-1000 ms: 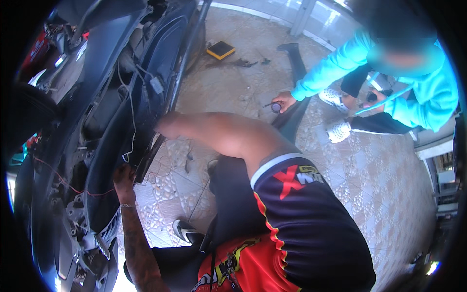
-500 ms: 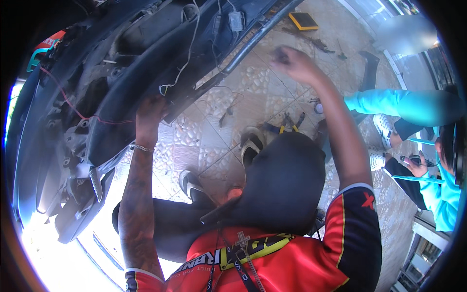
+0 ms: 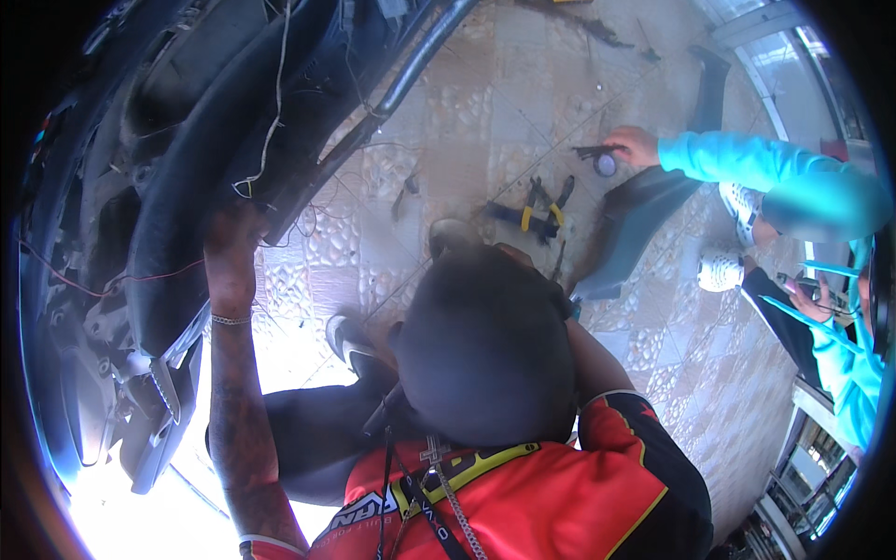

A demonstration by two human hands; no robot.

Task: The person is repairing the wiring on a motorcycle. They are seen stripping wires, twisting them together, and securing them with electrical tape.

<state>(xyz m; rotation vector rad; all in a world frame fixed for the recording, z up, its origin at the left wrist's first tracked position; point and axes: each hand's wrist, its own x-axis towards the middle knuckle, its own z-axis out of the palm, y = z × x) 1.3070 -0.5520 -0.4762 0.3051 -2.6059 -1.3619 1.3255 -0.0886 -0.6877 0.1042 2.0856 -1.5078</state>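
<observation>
My left hand is at the side of a dark vehicle body, in shadow, with its fingers closed. A thin red wire runs into it. Just above the fingertips ends a pale cable with a small loop of split strands. My right arm bends down behind my dark-trousered knee. Only a sliver of my right hand shows past the knee, its fingers mostly hidden. Close by on the floor lie pliers with yellow and black handles and a thin dark tool.
At the right a co-worker in a turquoise sleeve reaches to a small round object with dark leads. A long dark panel lies on the stone-patterned floor. A metal tube edges the vehicle.
My right hand has come down from above the floor to behind my knee. My left hand stays at the vehicle. The view has shifted, and the co-worker's hand now shows at the round object.
</observation>
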